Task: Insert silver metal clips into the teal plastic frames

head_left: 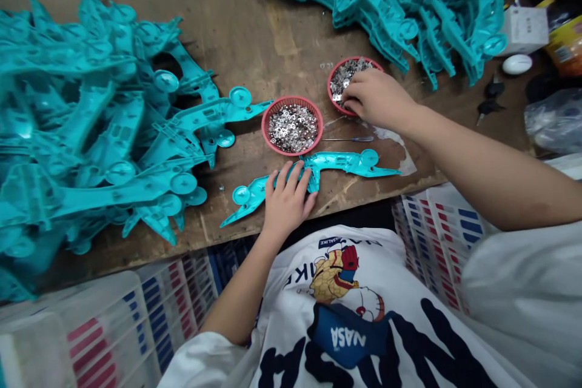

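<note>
A long, curved teal plastic part (339, 162) with round discs near both ends lies at the table's front edge. My left hand (287, 194) rests on its middle, fingers spread over it and covering some of it. My right hand (379, 97) reaches into the farther red basket (330, 86) of small metal clips (348, 73). Its thumb and fingertips are drawn together among the clips; what they pinch is hidden. Nearer, a second red basket (264, 127) holds many small shiny metal pieces (293, 128). A thin screwdriver (354, 139) lies between the baskets and the teal part.
A big heap of similar teal parts (91, 109) covers the table's left side. More teal parts (400, 0) are stacked at the back right. A white box (525, 29), keys (488, 108) and a plastic bag (557, 118) lie at right. Plastic crates (136, 309) stand below the edge.
</note>
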`<action>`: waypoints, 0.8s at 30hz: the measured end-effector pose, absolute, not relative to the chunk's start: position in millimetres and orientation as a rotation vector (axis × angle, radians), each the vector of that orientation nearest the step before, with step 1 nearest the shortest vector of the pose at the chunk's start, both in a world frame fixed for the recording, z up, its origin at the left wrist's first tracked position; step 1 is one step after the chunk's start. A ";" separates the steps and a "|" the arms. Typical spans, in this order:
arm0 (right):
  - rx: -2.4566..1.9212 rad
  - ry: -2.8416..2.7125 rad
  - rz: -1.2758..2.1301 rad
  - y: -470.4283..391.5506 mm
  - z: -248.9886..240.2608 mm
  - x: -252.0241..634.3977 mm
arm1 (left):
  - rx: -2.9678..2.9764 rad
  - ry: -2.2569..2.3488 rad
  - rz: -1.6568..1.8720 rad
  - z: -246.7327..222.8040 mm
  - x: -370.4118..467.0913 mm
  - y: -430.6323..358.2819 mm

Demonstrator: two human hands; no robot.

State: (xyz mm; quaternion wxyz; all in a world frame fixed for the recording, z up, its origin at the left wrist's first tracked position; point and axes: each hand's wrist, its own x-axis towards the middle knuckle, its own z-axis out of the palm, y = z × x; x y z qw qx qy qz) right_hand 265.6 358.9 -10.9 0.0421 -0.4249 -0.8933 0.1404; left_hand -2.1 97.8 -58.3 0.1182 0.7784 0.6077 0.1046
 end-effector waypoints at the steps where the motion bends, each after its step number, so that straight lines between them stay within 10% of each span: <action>1: -1.303 -2.728 0.427 358.5 -10.4 265.4 | 2.273 1.779 0.304 -58.2 -1.8 97.8; 24: -1.114 -2.812 0.668 324.1 5.0 249.2 | 2.222 1.779 0.369 -59.6 -2.5 99.5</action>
